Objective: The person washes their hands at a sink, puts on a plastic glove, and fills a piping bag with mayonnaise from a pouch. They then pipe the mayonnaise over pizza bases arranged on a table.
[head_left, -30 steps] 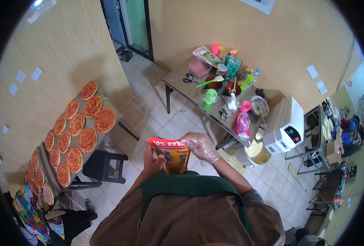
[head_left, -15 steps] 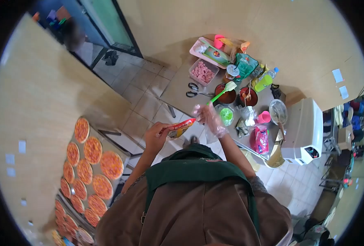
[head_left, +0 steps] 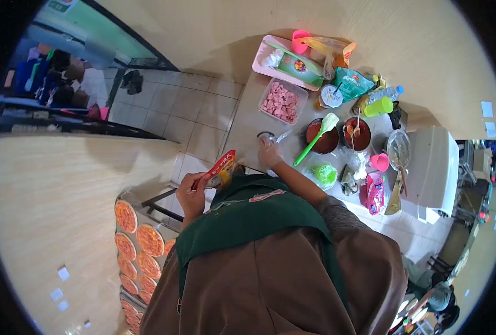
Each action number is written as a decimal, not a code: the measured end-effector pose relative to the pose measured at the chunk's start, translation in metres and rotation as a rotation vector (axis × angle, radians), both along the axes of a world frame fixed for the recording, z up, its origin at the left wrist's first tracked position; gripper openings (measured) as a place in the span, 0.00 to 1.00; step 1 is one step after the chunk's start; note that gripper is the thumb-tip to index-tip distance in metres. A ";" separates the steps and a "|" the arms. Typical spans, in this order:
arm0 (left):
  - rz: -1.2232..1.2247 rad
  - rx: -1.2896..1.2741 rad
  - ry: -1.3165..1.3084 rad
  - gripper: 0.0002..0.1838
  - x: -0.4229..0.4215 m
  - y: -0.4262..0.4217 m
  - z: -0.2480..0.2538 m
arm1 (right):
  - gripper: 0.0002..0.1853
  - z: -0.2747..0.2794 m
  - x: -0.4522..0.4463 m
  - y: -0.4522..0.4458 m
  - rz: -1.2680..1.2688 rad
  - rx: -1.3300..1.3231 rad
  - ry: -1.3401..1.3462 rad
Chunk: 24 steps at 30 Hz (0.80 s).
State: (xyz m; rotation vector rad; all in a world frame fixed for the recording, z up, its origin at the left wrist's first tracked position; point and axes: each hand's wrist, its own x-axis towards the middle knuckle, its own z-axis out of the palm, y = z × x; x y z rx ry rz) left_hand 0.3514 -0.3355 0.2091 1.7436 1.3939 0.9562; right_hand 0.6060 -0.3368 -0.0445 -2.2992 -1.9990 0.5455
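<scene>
My left hand [head_left: 192, 192] is closed on a red and yellow packet [head_left: 222, 170], held at the left in front of my apron. My right hand [head_left: 268, 152], in a clear plastic glove, is over the near left part of the table [head_left: 245, 131]. It lies on the black scissors [head_left: 266, 135], whose handles show just past it; its fingers are mostly hidden. Beyond it stands a tub of pink cubes [head_left: 282, 102]. To its right, a green spatula [head_left: 317, 138] rests across a bowl of red sauce [head_left: 327, 143].
A second sauce bowl [head_left: 359, 132] holds spoons. A pink tray [head_left: 263, 60], a teal bag [head_left: 353, 85], a green cup [head_left: 325, 174], a whisk bowl [head_left: 398, 146] and a white machine [head_left: 431, 167] are also there. Topped pizza rounds [head_left: 149, 240] lie at lower left. A person [head_left: 439, 298] is at lower right.
My right hand has moved from the packet across to the scissors on the table. The packet stays in my left hand, farther left. The view has turned toward the table.
</scene>
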 end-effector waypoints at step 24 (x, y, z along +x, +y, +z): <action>-0.796 0.021 -0.180 0.06 0.079 0.181 -0.052 | 0.35 0.032 -0.028 0.012 -1.132 -0.327 0.091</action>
